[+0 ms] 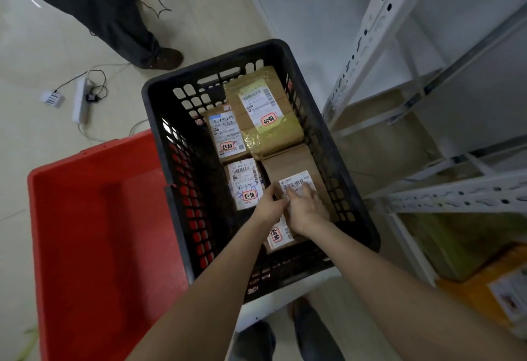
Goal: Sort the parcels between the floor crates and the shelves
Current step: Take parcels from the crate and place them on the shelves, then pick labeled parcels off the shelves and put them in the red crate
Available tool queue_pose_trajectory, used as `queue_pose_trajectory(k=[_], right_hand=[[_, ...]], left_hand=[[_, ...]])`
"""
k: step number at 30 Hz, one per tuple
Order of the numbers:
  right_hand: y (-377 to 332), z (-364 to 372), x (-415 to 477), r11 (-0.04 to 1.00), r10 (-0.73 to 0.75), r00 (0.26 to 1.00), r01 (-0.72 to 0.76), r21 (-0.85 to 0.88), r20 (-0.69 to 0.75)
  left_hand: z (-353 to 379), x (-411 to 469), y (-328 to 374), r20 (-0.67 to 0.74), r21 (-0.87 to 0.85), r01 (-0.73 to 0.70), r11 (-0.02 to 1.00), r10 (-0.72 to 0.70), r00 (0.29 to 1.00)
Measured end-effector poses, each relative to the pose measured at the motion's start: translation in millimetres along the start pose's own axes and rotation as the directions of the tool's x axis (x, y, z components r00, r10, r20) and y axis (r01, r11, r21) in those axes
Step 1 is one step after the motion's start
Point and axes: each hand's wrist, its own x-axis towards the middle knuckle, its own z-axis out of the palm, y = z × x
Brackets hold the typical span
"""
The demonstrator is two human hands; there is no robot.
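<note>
1. Head view looks down into a black lattice crate (159,121) on the floor, with both bare forearms reaching in from the near side.
2. Five parcels lie flat towards the crate's right wall. A tape-wrapped parcel (265,132) lies at the far end, with a small labelled parcel (225,135) beside it. A parcel with blue scribble (245,184) lies nearer, a brown parcel (296,164) lies against the right wall, and another parcel (278,238) lies partly under the wrists.
3. A strip of dark crate floor shows between the parcels and the left wall.
4. The right hand (306,211) lies on the brown parcel's white label, fingers (296,194) straight and slightly spread.
5. The left hand (269,204) sits at that parcel's left edge with fingers curled inward. Blur makes it impossible to tell whether they pinch it.
6. A red crate (94,218) stands against the black crate's left wall, the rims touching.
7. White slotted shelving (368,35) rises just beside the crate's right wall, its upright close to the rim. A yellow parcel (479,289) rests on a low shelf.
8. Beyond the crate, another person's legs (122,18) stand on the tiled floor (34,55) near a power strip (80,101) and loose cables.
</note>
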Motion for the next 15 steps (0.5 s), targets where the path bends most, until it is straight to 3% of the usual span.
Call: queue_pose_trajectory(k=[3,6,8,10,15], right_hand=[[0,0,-1,1.000,0.003,1.000,-0.003,0.003,-0.019],[0,-4,-5,0.999,-0.020,1.000,0.019,-0.037,-0.017],[0,-10,-11,0.999,-0.008,1.000,0.008,-0.048,-0.014],[-1,-18,-18,0.999,0.014,0.999,-0.016,-0.045,-0.034],[-10,-35,-45,0.996,0.085,0.989,-0.083,0.022,-0.119]], left_hand=[[-4,5,-2,0.026,0.049,-0.005,0.999,0.003,1.000],[-14,2,-4,-0.023,0.363,-0.091,0.927,0.106,0.994],[-22,-3,-3,-0.019,0.647,-0.128,0.752,0.184,0.983],[-31,-10,2,0.028,0.824,-0.127,0.552,0.185,0.982],[-42,-34,22,0.149,0.956,-0.199,0.216,0.227,0.962]])
